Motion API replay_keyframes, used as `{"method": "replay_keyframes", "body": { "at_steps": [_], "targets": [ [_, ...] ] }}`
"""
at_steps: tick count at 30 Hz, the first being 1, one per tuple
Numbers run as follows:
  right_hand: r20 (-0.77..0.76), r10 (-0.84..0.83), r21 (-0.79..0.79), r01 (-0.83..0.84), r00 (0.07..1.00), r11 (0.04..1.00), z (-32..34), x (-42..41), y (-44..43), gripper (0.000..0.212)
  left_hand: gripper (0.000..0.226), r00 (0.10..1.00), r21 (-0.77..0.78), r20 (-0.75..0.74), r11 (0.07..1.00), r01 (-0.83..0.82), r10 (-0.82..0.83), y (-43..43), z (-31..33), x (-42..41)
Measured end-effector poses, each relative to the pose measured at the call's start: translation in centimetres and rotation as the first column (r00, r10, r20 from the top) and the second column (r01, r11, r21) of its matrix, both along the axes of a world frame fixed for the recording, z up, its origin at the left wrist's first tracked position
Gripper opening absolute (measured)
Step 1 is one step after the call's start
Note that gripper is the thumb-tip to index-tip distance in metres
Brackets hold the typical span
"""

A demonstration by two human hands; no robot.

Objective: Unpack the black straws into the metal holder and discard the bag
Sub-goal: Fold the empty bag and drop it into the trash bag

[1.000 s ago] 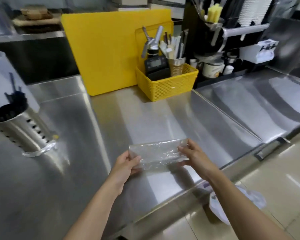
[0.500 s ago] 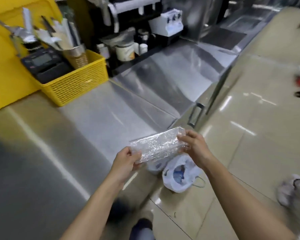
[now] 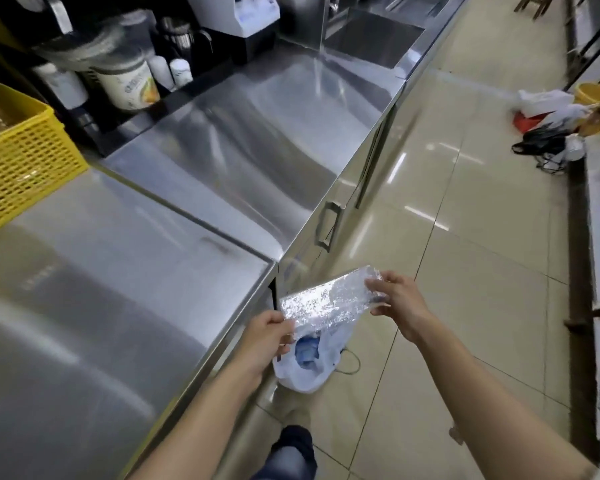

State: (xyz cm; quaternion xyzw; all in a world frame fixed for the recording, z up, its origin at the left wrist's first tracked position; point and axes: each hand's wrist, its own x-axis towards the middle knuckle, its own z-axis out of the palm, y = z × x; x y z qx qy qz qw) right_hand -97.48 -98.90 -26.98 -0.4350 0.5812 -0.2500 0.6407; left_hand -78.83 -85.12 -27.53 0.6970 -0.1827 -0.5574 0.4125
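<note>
Since the left hand [image 3: 264, 337] pinches one end of the empty clear bag [image 3: 329, 299] and the right hand [image 3: 397, 303] pinches the other, stretched over the white trash bag [image 3: 305, 372] at six o'clock beside the steel counter [image 3: 125, 271], that light film could, I think, drift past the slumped opening once released.

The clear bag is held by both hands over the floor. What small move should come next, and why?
Probably lower the clear bag and drop it into the open white bag on the floor just below it. It looks empty, and the left hand and right hand hold its ends off the counter.
</note>
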Motion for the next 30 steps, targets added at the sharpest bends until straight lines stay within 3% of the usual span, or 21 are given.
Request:
{"method": "replay_keyframes", "body": {
  "at_steps": [6, 10, 14, 17, 24, 30],
  "targets": [
    [-0.063, -0.045, -0.001, 0.045, 0.997, 0.999, -2.2, -0.7, -4.6, 0.025, 0.009, 0.999, 0.096, 0.017, 0.995, -0.036, 0.035, -4.5, -3.1, -2.0],
    [-0.057, -0.115, 0.079, 0.119, 0.992, 0.99, -4.7, -1.2, -5.7, 0.039, 0.013, 0.987, 0.141, 0.048, 0.977, -0.157, 0.152, -5.4, -5.0, -3.5],
    [-0.107, -0.031, 0.12, 0.044, 0.994, 0.992, -8.5, -0.7, -6.0, 0.032, 0.026, 0.954, 0.152, 0.075, 0.942, -0.298, 0.29, -5.0, -7.6, -3.7],
    [-0.201, 0.069, 0.118, -0.045, 0.977, 0.992, -12.6, -0.5, -5.7, 0.025, 0.024, 0.928, 0.175, 0.146, 0.914, -0.365, 0.343, -4.5, -10.4, -3.9],
    [-0.403, 0.291, 0.067, -0.289, 0.867, 0.955, -24.6, -1.8, -5.9, 0.013, 0.023, 0.955, 0.314, 0.173, 0.905, -0.285, 0.241, -4.6, -21.8, -6.1],
    [-0.411, 0.375, 0.109, -0.363, 0.831, 0.925, -35.3, -1.7, -6.8, 0.011, 0.017, 0.947, 0.35, 0.274, 0.899, -0.262, 0.169, -5.5, -31.4, -8.3]
  ]
}}
